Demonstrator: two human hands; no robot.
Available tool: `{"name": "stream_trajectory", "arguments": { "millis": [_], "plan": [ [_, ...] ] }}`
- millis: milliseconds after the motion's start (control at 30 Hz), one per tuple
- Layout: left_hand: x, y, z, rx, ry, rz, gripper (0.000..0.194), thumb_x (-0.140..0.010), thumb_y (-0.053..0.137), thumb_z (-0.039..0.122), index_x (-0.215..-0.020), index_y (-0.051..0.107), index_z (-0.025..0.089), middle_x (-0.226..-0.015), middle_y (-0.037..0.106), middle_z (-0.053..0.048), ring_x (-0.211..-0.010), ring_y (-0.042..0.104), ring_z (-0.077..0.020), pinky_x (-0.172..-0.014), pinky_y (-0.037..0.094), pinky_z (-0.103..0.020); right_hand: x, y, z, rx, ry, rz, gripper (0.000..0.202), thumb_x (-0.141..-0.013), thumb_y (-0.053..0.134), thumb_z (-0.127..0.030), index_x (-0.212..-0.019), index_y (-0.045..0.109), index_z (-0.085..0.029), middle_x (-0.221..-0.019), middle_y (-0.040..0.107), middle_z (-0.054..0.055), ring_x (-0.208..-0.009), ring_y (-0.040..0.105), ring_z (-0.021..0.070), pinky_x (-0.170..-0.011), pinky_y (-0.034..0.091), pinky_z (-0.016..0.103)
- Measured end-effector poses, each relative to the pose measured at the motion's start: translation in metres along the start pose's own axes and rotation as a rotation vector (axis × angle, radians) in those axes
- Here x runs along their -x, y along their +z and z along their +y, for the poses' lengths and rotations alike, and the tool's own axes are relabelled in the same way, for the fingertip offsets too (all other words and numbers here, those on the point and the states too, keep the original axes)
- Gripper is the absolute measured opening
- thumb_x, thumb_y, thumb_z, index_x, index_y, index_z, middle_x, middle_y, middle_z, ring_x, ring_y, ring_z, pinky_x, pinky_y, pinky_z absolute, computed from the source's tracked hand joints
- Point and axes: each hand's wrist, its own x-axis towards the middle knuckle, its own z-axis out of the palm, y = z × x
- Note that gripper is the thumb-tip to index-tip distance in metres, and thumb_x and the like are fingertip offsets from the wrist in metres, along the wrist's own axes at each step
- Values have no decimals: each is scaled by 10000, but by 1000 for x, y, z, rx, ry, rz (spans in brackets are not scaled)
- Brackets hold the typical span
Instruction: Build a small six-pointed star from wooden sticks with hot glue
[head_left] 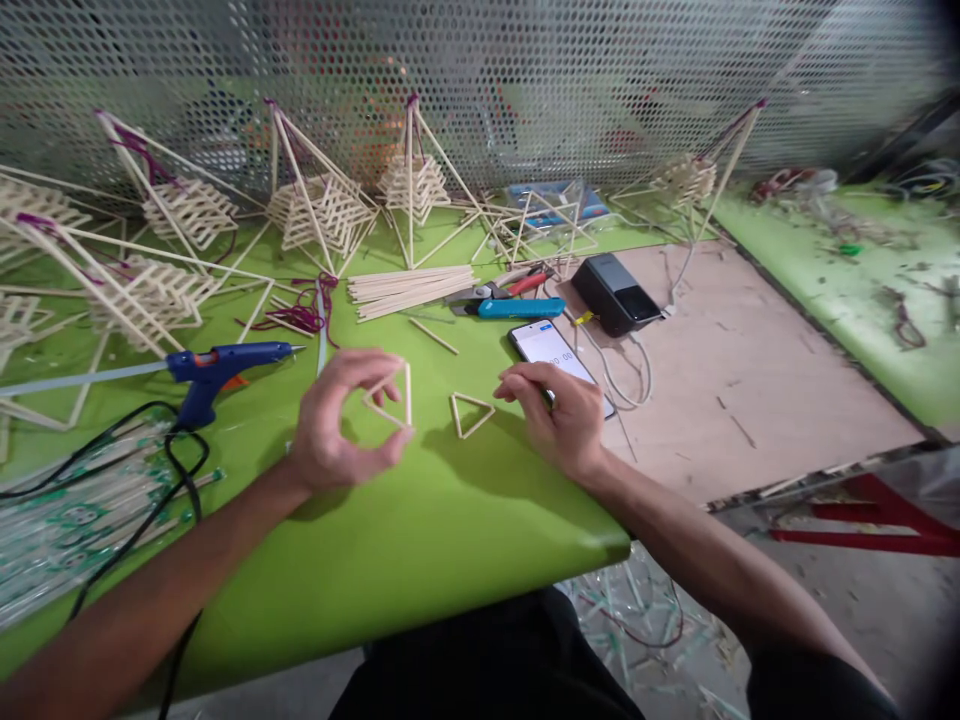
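My left hand (337,425) pinches a small wooden stick triangle (408,395) between thumb and fingers, holding it tilted above the green tabletop. A second stick triangle (472,433) lies flat on the table between my hands. My right hand (559,412) hovers just right of that triangle, its fingers curled together; whether anything small is in them is hidden. Partly behind that hand lies a phone (551,345) with a lit screen. Left of my left hand stands a blue hot glue gun (225,370), its nozzle pointing right.
Several stick frames with lattice pieces (322,215) line the back. Bundled sticks (409,290), a teal cutter (521,308), red-handled pliers (529,282) and a black power bank (615,295) lie ahead. Plastic-wrapped sticks (97,520) and a black cord (187,480) lie left. A perforated metal screen (480,80) rises behind.
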Motion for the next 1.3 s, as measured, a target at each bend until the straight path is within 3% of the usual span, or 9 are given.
{"name": "stream_trajectory", "arguments": {
  "millis": [133, 267, 367, 467, 600, 767, 967, 1133, 1300],
  "plan": [
    [-7, -5, -6, 76, -139, 152, 580, -813, 737, 201, -1347, 517, 258, -1215, 589, -73, -854, 612, -161, -688, 579, -331, 2, 2, 5, 67, -3, -105, 140, -996, 521, -156, -1043, 646, -201, -843, 741, 8, -730, 699, 114, -644, 564, 249],
    [-7, -2, -2, 67, -133, 91, 573, -824, 731, 217, -1350, 503, 229, -1212, 574, -84, -942, 632, -187, -781, 603, -369, 4, 9, 9, 138, -47, -331, 198, -991, 490, -135, -1030, 681, -168, -979, 743, 78, -879, 692, 174, -738, 583, 315],
    [-1, 7, 9, 32, -71, -69, 528, -768, 779, 194, -1254, 576, 224, -1183, 604, -69, -1048, 625, -223, -890, 606, -407, 6, 13, 9, 196, -51, -400, 166, -983, 548, -191, -1040, 694, -135, -1001, 732, 115, -903, 670, 209, -772, 585, 373],
    [7, 21, 21, -38, 44, -398, 464, -822, 725, 190, -1250, 545, 191, -1227, 601, -105, -1048, 636, -215, -849, 626, -359, 8, 14, 9, 224, -47, -434, 175, -961, 594, -196, -1072, 700, -111, -984, 724, 118, -881, 657, 207, -742, 582, 365],
    [15, 35, 25, -209, 96, -540, 391, -890, 653, 217, -1254, 514, 178, -1235, 594, -141, -1131, 625, -271, -945, 600, -474, 11, 15, 8, 223, -55, -465, 174, -956, 581, -161, -1048, 725, -128, -928, 716, 89, -853, 651, 184, -725, 571, 333],
    [18, 36, 21, -233, 67, -571, 443, -898, 626, 237, -1308, 468, 180, -1252, 596, -146, -1068, 661, -259, -871, 637, -440, 10, 14, 10, 188, -91, -417, 166, -971, 574, -189, -923, 731, -168, -852, 711, 55, -768, 638, 153, -689, 555, 314],
    [19, 31, 21, -229, 62, -589, 478, -892, 613, 231, -1340, 456, 171, -1325, 569, -156, -1197, 618, -288, -949, 614, -463, 2, 2, 7, 150, -56, -255, 159, -1002, 524, -191, -1004, 681, -168, -906, 703, 70, -831, 642, 155, -723, 562, 324],
    [16, 27, 21, -173, 40, -538, 493, -861, 639, 196, -1322, 466, 186, -1252, 577, -135, -1066, 647, -242, -860, 644, -400, 5, 8, 9, 109, -106, -393, 153, -997, 549, -206, -983, 695, -163, -930, 701, 73, -861, 641, 164, -752, 572, 325],
    [15, 20, 9, -318, -140, -486, 487, -883, 622, 218, -1349, 480, 220, -1308, 515, -129, -957, 651, -203, -730, 649, -343, 9, 12, 10, 125, -120, -487, 182, -980, 559, -179, -1043, 729, -160, -984, 673, 98, -894, 631, 185, -762, 566, 339]
  ]
}}
